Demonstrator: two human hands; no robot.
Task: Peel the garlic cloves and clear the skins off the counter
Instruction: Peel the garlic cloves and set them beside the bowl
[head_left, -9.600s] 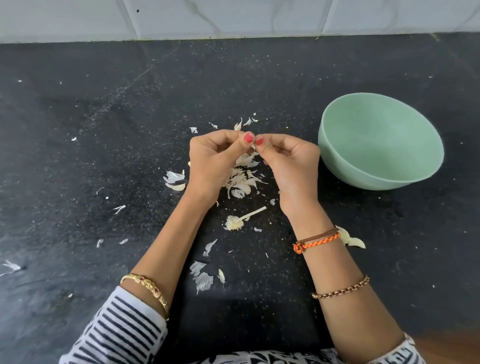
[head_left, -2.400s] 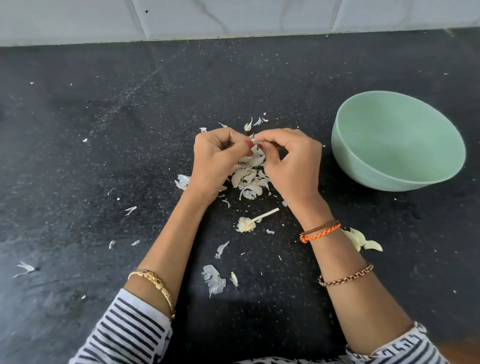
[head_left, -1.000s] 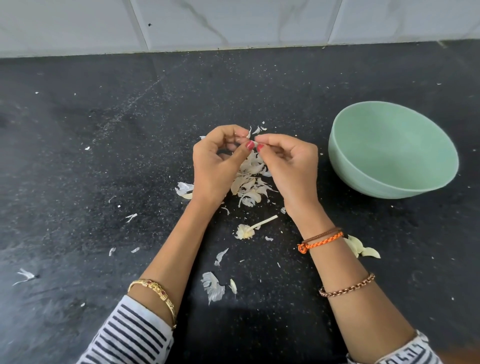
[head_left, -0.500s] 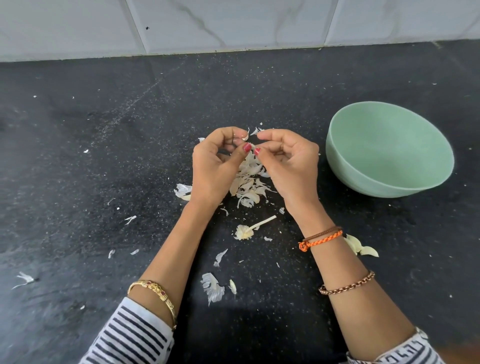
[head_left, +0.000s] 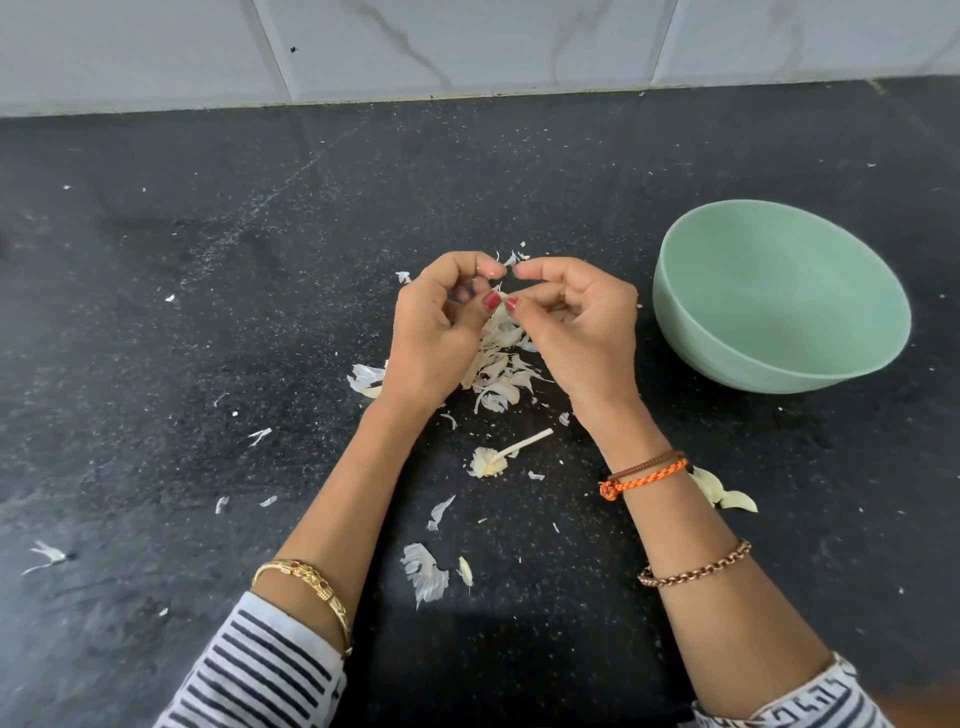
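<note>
A: Left hand (head_left: 434, 332)?
B: Fingers curled, thumb meeting the right hand (head_left: 576, 327) mid-bench; whether either grip pinches a clove, I cannot tell.
A: Skins?
B: Garlic skins (head_left: 498, 364) heaped beneath; green bowl (head_left: 779, 296) toward the right edge.

Left hand (head_left: 434, 332) and right hand (head_left: 576, 332) curled, thumbs touching.

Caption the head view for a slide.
Two hands peel garlic over a heap of skins beside a green bowl.
</note>
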